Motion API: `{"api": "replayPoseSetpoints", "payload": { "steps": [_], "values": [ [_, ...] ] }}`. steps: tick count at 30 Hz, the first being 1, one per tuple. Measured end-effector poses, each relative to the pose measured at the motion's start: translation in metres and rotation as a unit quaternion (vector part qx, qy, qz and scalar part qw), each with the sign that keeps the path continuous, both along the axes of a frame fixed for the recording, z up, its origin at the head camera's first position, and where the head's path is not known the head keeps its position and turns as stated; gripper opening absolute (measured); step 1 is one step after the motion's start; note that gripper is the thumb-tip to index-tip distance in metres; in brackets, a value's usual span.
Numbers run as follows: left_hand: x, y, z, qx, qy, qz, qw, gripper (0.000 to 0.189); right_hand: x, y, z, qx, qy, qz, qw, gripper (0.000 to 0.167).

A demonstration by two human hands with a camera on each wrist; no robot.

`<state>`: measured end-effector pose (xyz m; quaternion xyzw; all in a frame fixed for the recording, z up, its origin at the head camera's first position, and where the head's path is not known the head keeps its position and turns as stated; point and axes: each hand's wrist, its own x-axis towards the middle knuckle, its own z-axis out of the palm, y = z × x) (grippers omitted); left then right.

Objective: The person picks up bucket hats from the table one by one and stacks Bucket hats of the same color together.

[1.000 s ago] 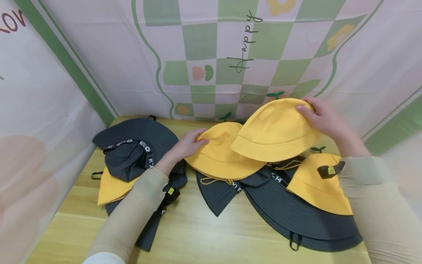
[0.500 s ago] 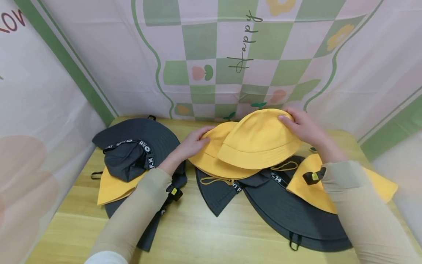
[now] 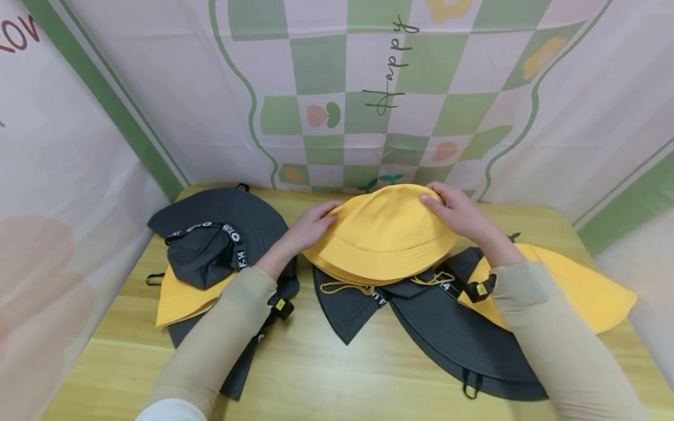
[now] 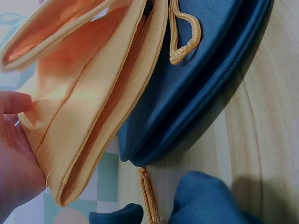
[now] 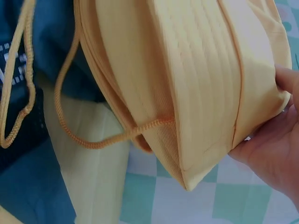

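Note:
Both hands are at a pair of yellow bucket hats in the middle of the head view. My left hand [image 3: 309, 227] pinches the lower yellow hat [image 3: 322, 250] by its left side. My right hand [image 3: 457, 211] grips the upper yellow hat [image 3: 392, 234] at the right of its crown. The upper hat overlaps the lower one almost fully, brims close together. In the right wrist view a yellow cord [image 5: 100, 143] hangs from the brims. Beneath them lies a dark hat with a pointed brim [image 3: 344, 310], its crown mostly hidden.
On the left, a dark hat [image 3: 247, 210] lies over a yellow hat [image 3: 176, 301]. At right, another yellow hat [image 3: 584, 286] rests on wide dark brims [image 3: 453, 333], partly behind my right sleeve. The wooden table [image 3: 337, 380] ends at a patterned cloth backdrop [image 3: 321, 64].
My right hand has brought the upper yellow hat leftward and down, from beside the lower hat to over it. My left hand has stayed nearly still, holding the lower one.

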<state>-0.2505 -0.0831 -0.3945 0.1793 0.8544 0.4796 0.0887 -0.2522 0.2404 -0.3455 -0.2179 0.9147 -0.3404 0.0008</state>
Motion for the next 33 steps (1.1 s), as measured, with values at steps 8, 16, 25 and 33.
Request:
{"api": "replayPoseSetpoints", "payload": {
  "steps": [8,16,25,33],
  "values": [
    [-0.001,0.002,0.001,0.015,-0.029,-0.005,0.9994,0.037,0.000,-0.013,-0.006,0.017,0.008,0.003,0.9998,0.026],
    [-0.002,-0.001,0.002,0.013,-0.017,-0.024,0.9995,0.049,0.005,-0.024,-0.005,0.028,0.003,-0.007,0.9996,0.023],
    [-0.001,-0.003,0.004,-0.014,0.045,-0.079,0.9957,0.046,0.006,-0.026,-0.014,0.045,-0.008,0.003,0.9990,0.024],
    [-0.001,-0.004,0.002,-0.014,0.064,-0.093,0.9935,0.043,0.006,-0.023,-0.017,0.035,-0.054,-0.002,0.9979,0.044]
  ]
}}
